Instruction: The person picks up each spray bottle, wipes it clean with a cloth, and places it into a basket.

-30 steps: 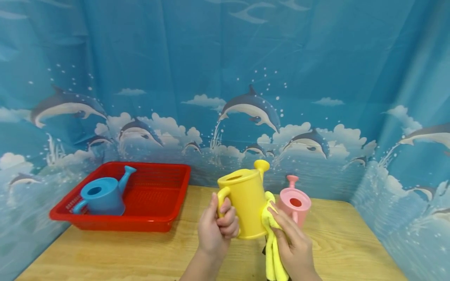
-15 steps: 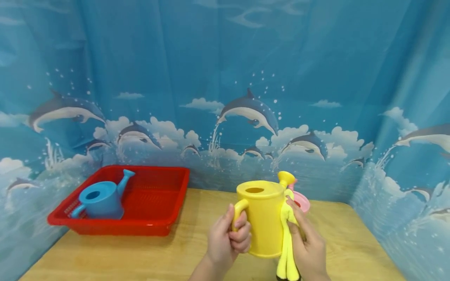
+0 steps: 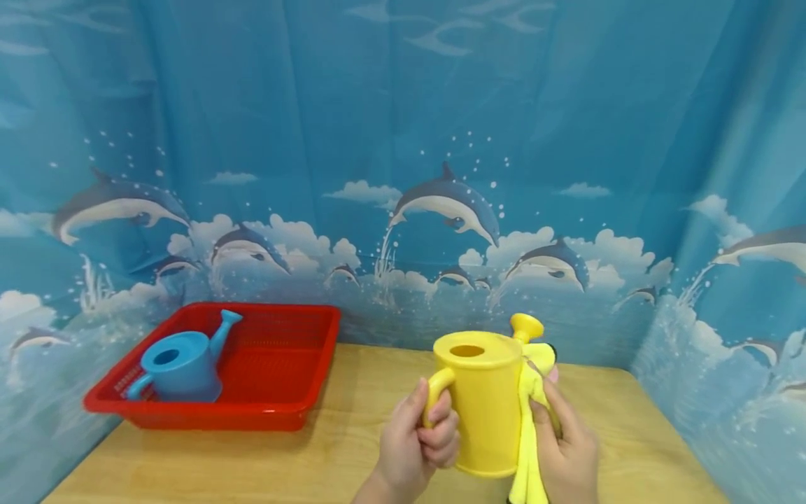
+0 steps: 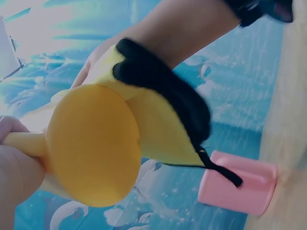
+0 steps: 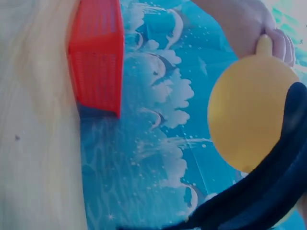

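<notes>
A yellow toy watering can (image 3: 488,413) is held up over the table, its spout pointing to the back right. My left hand (image 3: 418,441) grips it by the handle, fingers curled round. Against the can's right side, my right hand (image 3: 567,448) holds a bright yellow cloth (image 3: 530,448) between thumb and fingers. In the left wrist view the cloth (image 4: 160,129) shows a dark edging and a hanging loop, next to the can's round base (image 4: 93,146). A pink watering can (image 4: 237,187) stands on the table, mostly hidden behind the right hand and cloth in the head view.
At the left of the wooden table (image 3: 340,448) sits a red plastic basket (image 3: 277,371) with slotted sides. It holds a blue watering can (image 3: 182,367). A blue curtain (image 3: 352,140) printed with dolphins hangs round the back and sides.
Both hands, with the yellow watering can and cloth, have moved right and down. The can has tilted nearer upright. The cloth's top end now stands out beside the spout, covering most of the pink can.
</notes>
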Action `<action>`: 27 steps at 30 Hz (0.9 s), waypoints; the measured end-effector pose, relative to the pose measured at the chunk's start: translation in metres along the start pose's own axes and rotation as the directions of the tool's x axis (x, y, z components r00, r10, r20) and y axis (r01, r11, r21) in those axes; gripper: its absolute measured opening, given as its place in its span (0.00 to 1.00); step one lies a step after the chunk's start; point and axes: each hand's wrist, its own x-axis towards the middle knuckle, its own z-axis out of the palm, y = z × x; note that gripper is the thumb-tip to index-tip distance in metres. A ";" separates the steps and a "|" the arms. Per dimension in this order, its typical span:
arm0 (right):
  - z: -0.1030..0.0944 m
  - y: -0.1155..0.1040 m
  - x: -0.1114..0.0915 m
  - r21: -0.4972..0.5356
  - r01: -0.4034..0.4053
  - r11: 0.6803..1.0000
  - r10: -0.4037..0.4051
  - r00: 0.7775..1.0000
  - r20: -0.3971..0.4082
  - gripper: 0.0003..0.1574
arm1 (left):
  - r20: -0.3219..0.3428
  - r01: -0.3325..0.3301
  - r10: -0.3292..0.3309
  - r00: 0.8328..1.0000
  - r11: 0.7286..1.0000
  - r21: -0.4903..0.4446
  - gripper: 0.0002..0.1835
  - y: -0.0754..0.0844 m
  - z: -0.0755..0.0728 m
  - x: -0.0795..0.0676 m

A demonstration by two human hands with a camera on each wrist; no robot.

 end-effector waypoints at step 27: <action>0.013 -0.007 -0.005 0.207 0.138 0.968 -0.165 0.980 0.115 0.16 | 0.060 -0.116 0.126 0.990 0.983 -0.143 0.23 0.031 -0.020 0.000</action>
